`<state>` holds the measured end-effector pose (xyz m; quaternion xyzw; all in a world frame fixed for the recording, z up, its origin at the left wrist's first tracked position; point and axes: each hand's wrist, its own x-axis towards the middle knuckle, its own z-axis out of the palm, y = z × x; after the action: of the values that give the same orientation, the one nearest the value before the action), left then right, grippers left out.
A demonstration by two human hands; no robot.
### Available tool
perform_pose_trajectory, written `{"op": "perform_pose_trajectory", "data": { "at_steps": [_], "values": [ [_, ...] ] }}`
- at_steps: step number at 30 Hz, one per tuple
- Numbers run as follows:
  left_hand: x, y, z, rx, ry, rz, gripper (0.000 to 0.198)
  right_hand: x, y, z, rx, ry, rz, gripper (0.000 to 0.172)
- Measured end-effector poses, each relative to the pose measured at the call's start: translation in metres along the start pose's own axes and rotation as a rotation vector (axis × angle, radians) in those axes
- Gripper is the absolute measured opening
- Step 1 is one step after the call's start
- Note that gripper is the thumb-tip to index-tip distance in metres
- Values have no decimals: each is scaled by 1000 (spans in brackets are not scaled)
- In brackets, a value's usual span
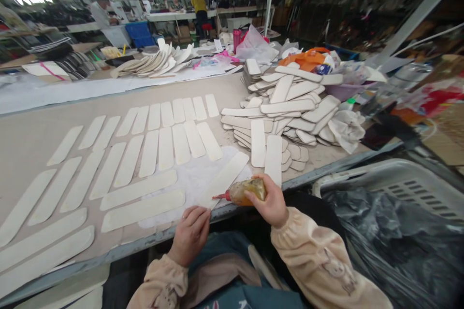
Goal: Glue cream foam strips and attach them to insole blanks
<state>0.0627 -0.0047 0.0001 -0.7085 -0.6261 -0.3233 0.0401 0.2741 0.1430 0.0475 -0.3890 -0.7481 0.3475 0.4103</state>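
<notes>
My right hand is wrapped round a squeeze bottle of amber liquid, tipped on its side. Its red nozzle points left, with the tip over the near end of a white rounded strip. At the table edge, the closed fingers of my left hand pinch that same end; the fingertips are partly hidden. Beneath the strip lies a white sheet. To the left, several similar pale strips are laid out in rows, and two others lie crosswise closer to me.
Right of the rows is a heap of dark-edged white strips. Behind it are plastic bags and an orange bag. A grey basket with black plastic stands at my right. A person in yellow stands far back.
</notes>
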Motion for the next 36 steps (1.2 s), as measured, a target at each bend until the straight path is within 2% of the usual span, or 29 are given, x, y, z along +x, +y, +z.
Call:
{"op": "perform_pose_trajectory", "data": {
  "at_steps": [3, 6, 11, 14, 16, 18, 21, 24, 29, 36],
  "values": [
    [1, 1, 0, 7, 4, -5, 25, 3, 5, 2, -58, 16, 0, 35],
    [2, 2, -1, 10, 8, 9, 26, 13, 16, -1, -168, 134, 8, 33],
    [2, 3, -2, 1, 38, 21, 28, 35, 34, -10, -356, 353, -84, 34],
    [0, 1, -2, -12, 33, 10, 30, 41, 36, -12, -414, 410, -111, 34],
    [-2, 0, -2, -19, 22, 2, 31, 38, 31, -11, -369, 394, -112, 34],
    [-3, -1, -1, -22, 7, 0, 30, 31, 23, -7, -241, 324, -84, 34],
    [-3, -2, -1, -35, 7, 5, 30, 16, 10, 4, -42, 119, -28, 35],
    [-1, -1, -1, -58, 17, 7, 32, 4, -1, 17, 7, -31, -60, 36],
    [0, 0, -2, -58, 39, 14, 32, -1, -8, 27, -44, -56, -101, 34],
    [-2, -1, 0, -49, 13, 0, 28, -7, -9, 13, -70, -53, -43, 33]
  ]
}}
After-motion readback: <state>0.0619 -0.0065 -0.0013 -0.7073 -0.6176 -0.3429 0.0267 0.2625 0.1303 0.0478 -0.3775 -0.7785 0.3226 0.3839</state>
